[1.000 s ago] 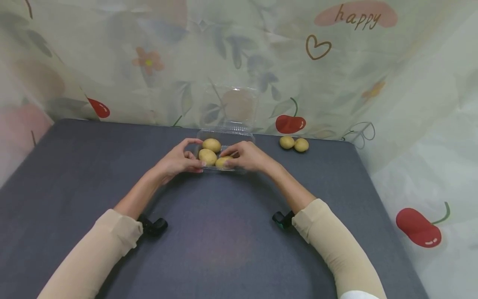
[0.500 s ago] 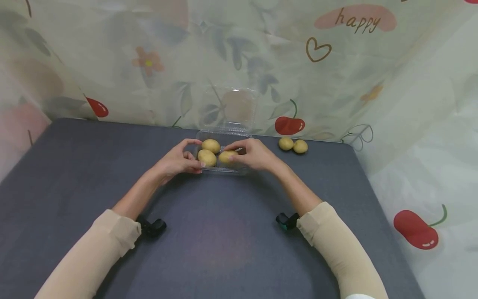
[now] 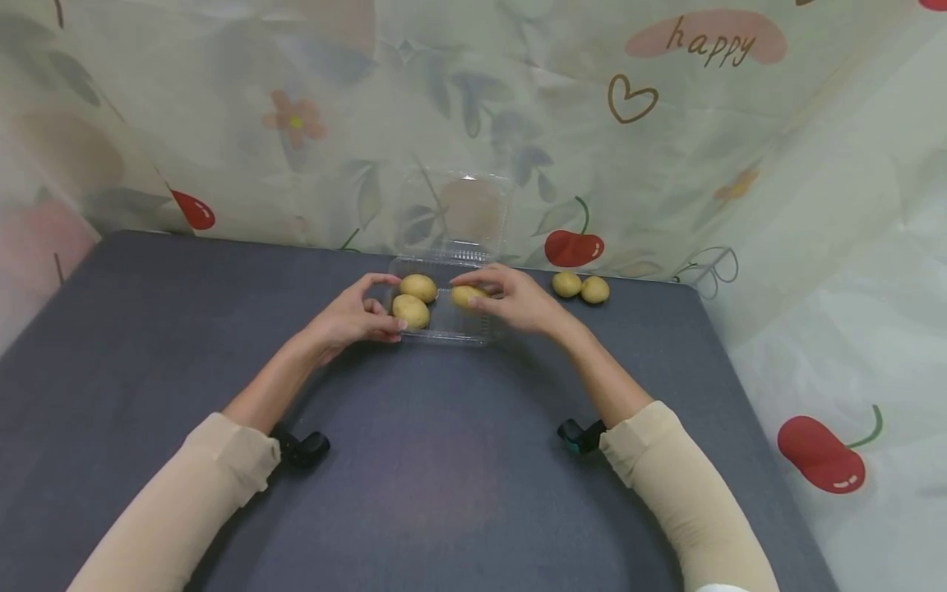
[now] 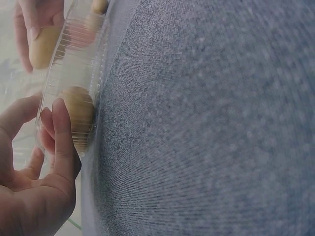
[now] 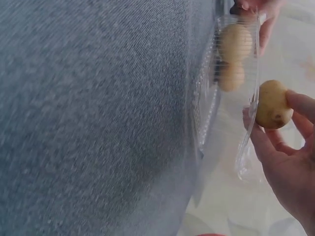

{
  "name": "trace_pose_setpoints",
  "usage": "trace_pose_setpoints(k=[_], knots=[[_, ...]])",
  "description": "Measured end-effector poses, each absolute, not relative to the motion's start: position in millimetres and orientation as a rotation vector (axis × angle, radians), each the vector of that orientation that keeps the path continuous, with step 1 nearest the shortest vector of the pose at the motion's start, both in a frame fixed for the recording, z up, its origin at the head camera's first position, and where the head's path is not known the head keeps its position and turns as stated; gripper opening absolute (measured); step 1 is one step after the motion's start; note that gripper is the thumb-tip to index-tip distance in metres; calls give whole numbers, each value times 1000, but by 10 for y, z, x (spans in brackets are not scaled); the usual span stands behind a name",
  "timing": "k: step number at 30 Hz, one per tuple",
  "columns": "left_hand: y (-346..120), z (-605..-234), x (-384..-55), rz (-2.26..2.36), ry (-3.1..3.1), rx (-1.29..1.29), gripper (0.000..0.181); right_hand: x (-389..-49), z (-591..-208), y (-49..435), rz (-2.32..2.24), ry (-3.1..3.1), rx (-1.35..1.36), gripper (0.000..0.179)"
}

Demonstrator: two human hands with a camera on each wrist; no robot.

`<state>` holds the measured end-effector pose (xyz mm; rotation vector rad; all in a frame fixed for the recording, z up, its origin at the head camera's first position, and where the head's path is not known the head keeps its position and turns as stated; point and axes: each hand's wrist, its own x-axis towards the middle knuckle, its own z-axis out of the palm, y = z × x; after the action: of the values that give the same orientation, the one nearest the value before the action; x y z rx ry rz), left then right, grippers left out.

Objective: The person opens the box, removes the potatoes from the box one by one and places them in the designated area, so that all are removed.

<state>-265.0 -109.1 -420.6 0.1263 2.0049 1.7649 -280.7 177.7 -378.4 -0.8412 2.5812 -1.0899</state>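
Note:
A clear plastic clamshell container (image 3: 447,338) stands at the back of the table, its lid (image 3: 473,212) raised. My left hand (image 3: 348,316) grips its left side, thumb at the front corner and index finger farther back. Two potatoes, one behind (image 3: 418,288) and one in front (image 3: 410,312), lie in the left part of the container. Between thumb and fingers, my right hand (image 3: 524,301) pinches a third potato (image 3: 467,296) over the container's right part. The right wrist view shows that held potato (image 5: 272,104) above the container's rim; the fingers partly cover it.
Two more potatoes, a left one (image 3: 566,284) and a right one (image 3: 595,289), lie side by side near the table's back edge, right of the container. A patterned curtain (image 3: 333,164) hangs directly behind the grey tabletop (image 3: 436,460).
My right hand has raised the third potato from the container's front and moved it back and to the right. The left hand stays at the container's left side.

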Motion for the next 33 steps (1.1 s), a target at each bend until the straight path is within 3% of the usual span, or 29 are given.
trace_pose_setpoints(k=[33], knots=[[-1097, -4210, -2649, 1770, 1998, 123, 78, -2767, -3804, 2466, -1401, 2562, -624, 39]])
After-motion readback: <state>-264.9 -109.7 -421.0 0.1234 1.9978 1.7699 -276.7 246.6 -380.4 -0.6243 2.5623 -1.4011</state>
